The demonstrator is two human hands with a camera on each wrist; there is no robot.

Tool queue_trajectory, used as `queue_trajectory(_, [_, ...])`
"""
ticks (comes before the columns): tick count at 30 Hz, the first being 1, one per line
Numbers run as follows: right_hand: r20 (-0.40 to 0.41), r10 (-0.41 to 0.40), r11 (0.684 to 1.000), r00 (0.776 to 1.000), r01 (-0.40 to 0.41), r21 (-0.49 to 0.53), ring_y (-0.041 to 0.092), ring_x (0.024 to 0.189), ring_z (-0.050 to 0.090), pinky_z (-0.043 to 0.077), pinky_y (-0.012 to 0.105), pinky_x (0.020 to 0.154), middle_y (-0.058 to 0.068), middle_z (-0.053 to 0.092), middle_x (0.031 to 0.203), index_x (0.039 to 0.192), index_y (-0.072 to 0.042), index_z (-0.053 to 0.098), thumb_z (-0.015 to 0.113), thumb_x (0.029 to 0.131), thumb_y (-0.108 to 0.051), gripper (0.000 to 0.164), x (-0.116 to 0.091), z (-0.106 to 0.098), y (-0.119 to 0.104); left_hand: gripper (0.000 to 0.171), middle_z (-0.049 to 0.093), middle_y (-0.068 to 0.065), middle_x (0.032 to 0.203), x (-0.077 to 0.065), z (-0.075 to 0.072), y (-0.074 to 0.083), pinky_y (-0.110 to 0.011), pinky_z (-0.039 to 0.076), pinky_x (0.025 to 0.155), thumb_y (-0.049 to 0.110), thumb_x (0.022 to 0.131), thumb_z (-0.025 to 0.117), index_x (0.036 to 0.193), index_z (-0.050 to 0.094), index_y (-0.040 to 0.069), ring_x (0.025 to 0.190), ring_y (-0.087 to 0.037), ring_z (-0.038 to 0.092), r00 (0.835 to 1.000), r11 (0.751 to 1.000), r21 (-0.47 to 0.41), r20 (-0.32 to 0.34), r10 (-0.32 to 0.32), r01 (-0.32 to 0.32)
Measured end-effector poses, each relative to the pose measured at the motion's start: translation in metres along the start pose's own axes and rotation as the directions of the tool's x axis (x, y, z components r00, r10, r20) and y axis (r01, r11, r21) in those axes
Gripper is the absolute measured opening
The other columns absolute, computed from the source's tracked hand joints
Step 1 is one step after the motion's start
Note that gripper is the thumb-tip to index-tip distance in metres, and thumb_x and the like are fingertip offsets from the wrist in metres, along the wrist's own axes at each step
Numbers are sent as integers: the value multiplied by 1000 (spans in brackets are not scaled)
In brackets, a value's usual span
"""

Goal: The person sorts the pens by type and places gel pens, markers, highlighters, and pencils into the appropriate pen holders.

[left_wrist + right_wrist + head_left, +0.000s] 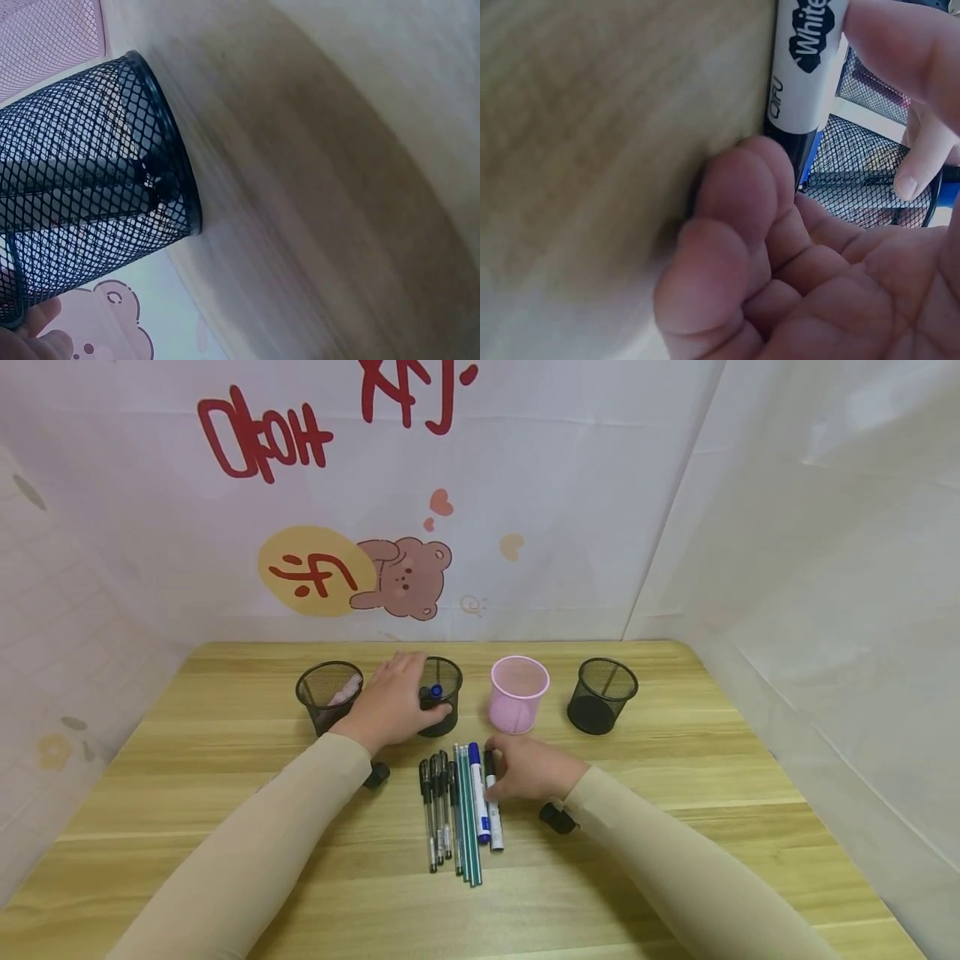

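Note:
My left hand (393,702) is at a black mesh pen cup (447,723), thumb across its front and fingers behind near the rim. Inside the cup stand markers (75,191); one blue end shows above the rim. With my right hand (536,768) I hold a white whiteboard marker with a black cap (493,814), fingertips at the cap and thumb along the barrel. The marker lies on the table at the right end of a row. Beside it are a blue-capped marker (480,802), green pencils (467,827) and several black-capped gel pens (429,818).
On the left, another black mesh cup (311,693) contains something pale pink. A pink mesh cup (513,714) and a black mesh cup (592,714) stand to the right along the back of the wooden table (675,860). A printed white backdrop (585,460) rises behind.

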State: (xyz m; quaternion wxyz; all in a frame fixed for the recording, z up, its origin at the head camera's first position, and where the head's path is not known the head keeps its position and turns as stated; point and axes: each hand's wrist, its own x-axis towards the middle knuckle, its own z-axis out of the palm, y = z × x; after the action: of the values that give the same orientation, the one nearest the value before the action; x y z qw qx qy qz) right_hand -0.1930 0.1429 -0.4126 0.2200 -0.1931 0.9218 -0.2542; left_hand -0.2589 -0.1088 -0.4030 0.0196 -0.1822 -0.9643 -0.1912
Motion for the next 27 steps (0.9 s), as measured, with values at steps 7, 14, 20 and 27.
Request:
queue_trajectory(7, [-2,48,998,999,-47,46,19,83,63,53,33,72,5,67,92,128,-1,56,92,74,-16,67,2,2,4,101,31,-17,172,1,0,0,-58,13,133,63,93,69,164,29,4,163,-40,16,1000,1000,31,5,4,-4])
queue_trajectory(14, [-25,76,996,997,-75,43,19,79,60,50,32,68,5,65,89,125,-2,57,90,76,-15,60,0,2,1,101,29,-17,172,0,-1,1,-59,9,133,62,93,69,165,27,4,163,-41,14,1000,999,34,18,-4,3])
queue_trajectory(20, [-43,99,992,994,-96,77,19,78,60,52,33,66,6,65,89,124,-4,57,88,79,-15,56,-2,2,1,101,30,-17,172,0,-1,2,-60,10,133,63,93,69,164,29,4,163,-41,15,1000,999,39,10,-3,2])
queue_trajectory(27, [-109,111,984,988,-94,150,20,74,62,53,32,64,6,67,89,128,-6,55,83,86,-12,50,-3,3,1,101,30,-16,172,0,0,1,-61,9,133,64,93,68,165,28,5,163,-41,15,1000,999,44,11,-4,4])
